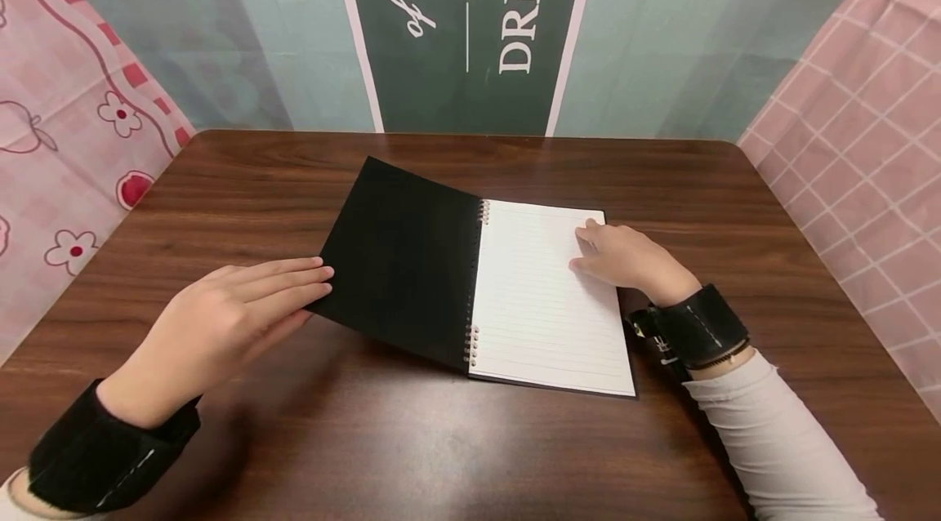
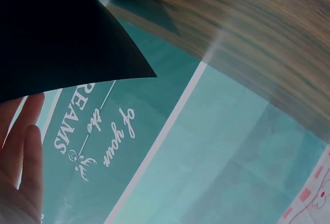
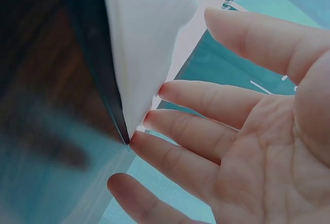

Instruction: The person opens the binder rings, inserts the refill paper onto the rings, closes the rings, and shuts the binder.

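Note:
A spiral notebook lies open on the table, its white lined page [image 1: 544, 309] on the right and its black cover [image 1: 408, 260] on the left. The cover slants up off the table at its left edge. There my left hand [image 1: 220, 321] touches the cover's edge with nearly straight fingers. In the left wrist view the cover hides part of those fingers. My right hand [image 1: 625, 260] reaches over the page's right edge. The right wrist view shows its fingertips touching the edges of the paper stack [image 3: 149, 38], the thumb [image 3: 252, 33] held apart. Metal coils [image 1: 472, 345] join cover and pages.
The dark wooden table [image 1: 441, 439] extends around the notebook. A green and teal cloth [image 1: 470, 31] with white lettering hangs behind its far edge. Pink patterned cloths hang at the left [image 1: 88, 145] and right [image 1: 867, 113]. Black bands circle both wrists.

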{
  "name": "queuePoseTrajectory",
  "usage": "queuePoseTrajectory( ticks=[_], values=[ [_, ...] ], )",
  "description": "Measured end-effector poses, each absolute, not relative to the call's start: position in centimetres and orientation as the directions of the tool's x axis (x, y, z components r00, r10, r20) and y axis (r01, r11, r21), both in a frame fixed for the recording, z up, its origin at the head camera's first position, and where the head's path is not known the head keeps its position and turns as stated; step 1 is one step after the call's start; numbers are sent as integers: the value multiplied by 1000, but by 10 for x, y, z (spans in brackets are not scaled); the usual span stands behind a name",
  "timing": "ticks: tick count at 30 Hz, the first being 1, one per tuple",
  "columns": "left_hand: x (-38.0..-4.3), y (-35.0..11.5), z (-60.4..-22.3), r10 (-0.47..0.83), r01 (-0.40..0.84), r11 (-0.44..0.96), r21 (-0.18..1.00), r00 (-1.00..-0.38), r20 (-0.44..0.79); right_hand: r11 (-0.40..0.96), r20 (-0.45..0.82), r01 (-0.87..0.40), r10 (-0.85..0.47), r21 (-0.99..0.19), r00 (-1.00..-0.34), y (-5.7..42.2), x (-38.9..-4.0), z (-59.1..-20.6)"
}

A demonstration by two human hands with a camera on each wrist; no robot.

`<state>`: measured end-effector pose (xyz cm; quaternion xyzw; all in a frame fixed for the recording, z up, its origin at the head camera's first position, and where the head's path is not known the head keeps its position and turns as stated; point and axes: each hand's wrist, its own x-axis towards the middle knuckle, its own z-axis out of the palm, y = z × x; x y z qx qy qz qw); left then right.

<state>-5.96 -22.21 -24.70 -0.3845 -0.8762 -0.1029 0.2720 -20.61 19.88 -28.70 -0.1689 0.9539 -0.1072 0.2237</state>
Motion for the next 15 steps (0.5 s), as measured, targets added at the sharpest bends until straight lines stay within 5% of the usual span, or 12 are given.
queuePoseTrajectory(
  ticks=[15],
  values=[
    [-67, -210, -241, 576, 807, 590, 34, -450, 683, 921, -386, -276, -369, -275, -845, 200, -206, -288]
  ],
)
